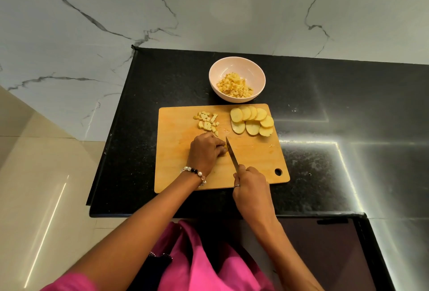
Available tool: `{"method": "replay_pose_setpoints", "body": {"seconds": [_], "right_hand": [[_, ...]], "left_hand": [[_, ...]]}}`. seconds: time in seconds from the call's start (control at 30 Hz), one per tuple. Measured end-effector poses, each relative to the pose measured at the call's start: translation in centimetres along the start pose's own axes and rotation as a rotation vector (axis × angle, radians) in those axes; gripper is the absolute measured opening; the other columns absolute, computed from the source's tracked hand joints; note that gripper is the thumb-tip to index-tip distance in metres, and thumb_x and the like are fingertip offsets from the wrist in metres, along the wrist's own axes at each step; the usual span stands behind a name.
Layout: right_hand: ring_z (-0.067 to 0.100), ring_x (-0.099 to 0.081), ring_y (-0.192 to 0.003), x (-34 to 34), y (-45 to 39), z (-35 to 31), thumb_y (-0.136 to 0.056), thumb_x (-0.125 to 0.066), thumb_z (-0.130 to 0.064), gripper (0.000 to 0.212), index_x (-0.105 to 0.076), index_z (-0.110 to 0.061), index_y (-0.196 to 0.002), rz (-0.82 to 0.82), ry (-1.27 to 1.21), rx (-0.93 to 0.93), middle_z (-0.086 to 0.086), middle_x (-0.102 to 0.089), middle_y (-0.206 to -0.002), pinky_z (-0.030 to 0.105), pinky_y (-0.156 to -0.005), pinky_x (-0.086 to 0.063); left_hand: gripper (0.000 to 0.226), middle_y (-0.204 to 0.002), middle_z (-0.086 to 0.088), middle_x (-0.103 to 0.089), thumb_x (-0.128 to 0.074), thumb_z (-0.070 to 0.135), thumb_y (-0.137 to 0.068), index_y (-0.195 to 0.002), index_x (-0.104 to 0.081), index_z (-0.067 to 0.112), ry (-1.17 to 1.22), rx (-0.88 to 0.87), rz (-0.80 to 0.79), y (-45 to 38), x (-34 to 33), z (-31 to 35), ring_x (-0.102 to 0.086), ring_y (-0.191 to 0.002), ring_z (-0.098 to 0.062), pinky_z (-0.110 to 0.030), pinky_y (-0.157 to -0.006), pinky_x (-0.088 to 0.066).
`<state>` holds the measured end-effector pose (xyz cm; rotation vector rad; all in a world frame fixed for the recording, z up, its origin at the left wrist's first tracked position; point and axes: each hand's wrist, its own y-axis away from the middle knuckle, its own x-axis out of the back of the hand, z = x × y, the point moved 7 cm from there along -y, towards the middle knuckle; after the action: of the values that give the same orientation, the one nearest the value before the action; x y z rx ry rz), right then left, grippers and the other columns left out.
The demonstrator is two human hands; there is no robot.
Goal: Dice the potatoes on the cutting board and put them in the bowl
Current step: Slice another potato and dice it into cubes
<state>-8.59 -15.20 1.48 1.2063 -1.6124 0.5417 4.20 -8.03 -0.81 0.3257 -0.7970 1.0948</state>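
In the head view a wooden cutting board (246, 151) lies on a black desk (325, 109); the left hand (205, 151) rests on the board, its fingers (220, 145) curled down over a small piece of potato (224, 146) that only just shows at the fingertips; the right hand (251, 186) grips the handle of a knife (232, 154), its fingers wrapped tight round it, a ring on one of them; the blade runs up and away from that hand and sits just beside the left fingertips, on their right. Just beyond the left fingers lies a small heap of diced potato (207, 123) on the board; further off, beyond and to the right of the knife tip, two overlapping rows of round potato slices (253, 121) lie near the board's far right corner. Past the board, well apart from both hands, stands a pale bowl (236, 65) with more diced potato in it. A beaded bracelet (193, 173) circles the left wrist.
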Motion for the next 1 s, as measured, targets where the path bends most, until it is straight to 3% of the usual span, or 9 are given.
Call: {"method": "replay_pose_setpoints", "body": {"seconds": [0.17, 0.4, 0.53, 0.63, 1.0], "right_hand": [[0.037, -0.057, -0.085, -0.7, -1.8, -1.5, -0.091, -0.036, 0.000, 0.025, -0.051, 0.000, -0.112, -0.020, 0.074, 0.037, 0.017, -0.055, -0.108, 0.035, -0.064, -0.033], [0.033, -0.059, -0.097, -1.9, 2.4, -1.1, -0.096, -0.028, -0.003, 0.043, -0.028, 0.000, -0.139, -0.081, 0.175, 0.001, 0.013, -0.044, -0.125, 0.037, -0.070, -0.041], [0.034, -0.058, -0.096, -0.7, 2.0, -0.6, -0.095, -0.032, -0.003, 0.040, -0.037, -0.004, -0.134, -0.035, 0.128, -0.041, 0.011, -0.048, -0.124, 0.033, -0.064, -0.032], [0.031, -0.057, -0.094, -0.2, 1.2, -1.0, -0.094, -0.034, -0.003, 0.038, -0.040, -0.004, -0.131, -0.025, 0.124, -0.023, 0.010, -0.050, -0.120, 0.032, -0.064, -0.034], [0.034, -0.060, -0.096, -1.0, 0.1, -3.6, -0.097, -0.029, 0.001, 0.034, -0.037, 0.006, -0.129, -0.089, 0.247, 0.040, 0.016, -0.045, -0.119, 0.034, -0.064, -0.039]], "left_hand": [[0.014, -0.078, -0.008, -0.071, -0.078, 0.009, -0.069, -0.083, -0.076, 0.006, -0.024, -0.030, -0.003, 0.0, -0.1, 0.1, -0.064, -0.073, -0.022, -0.036, -0.067, -0.054], [0.015, -0.072, -0.007, -0.068, -0.081, 0.009, -0.063, -0.077, -0.075, 0.007, -0.031, -0.045, 0.026, 0.5, -0.1, 0.0, -0.063, -0.068, -0.023, -0.033, -0.061, -0.051], [0.016, -0.079, -0.009, -0.070, -0.078, 0.009, -0.068, -0.085, -0.076, 0.007, -0.011, 0.011, -0.002, 0.3, 0.1, -0.1, -0.064, -0.074, -0.022, -0.035, -0.069, -0.053], [0.017, -0.085, -0.008, -0.071, -0.075, 0.011, -0.073, -0.089, -0.076, 0.010, -0.027, 0.057, -0.027, 0.3, 0.2, -0.5, -0.065, -0.079, -0.021, -0.033, -0.074, -0.052], [0.016, -0.087, -0.009, -0.069, -0.072, 0.020, -0.078, -0.092, -0.076, 0.012, -0.078, 0.109, -0.041, 0.3, 0.2, -0.5, -0.062, -0.082, -0.024, -0.035, -0.070, -0.049]]}}
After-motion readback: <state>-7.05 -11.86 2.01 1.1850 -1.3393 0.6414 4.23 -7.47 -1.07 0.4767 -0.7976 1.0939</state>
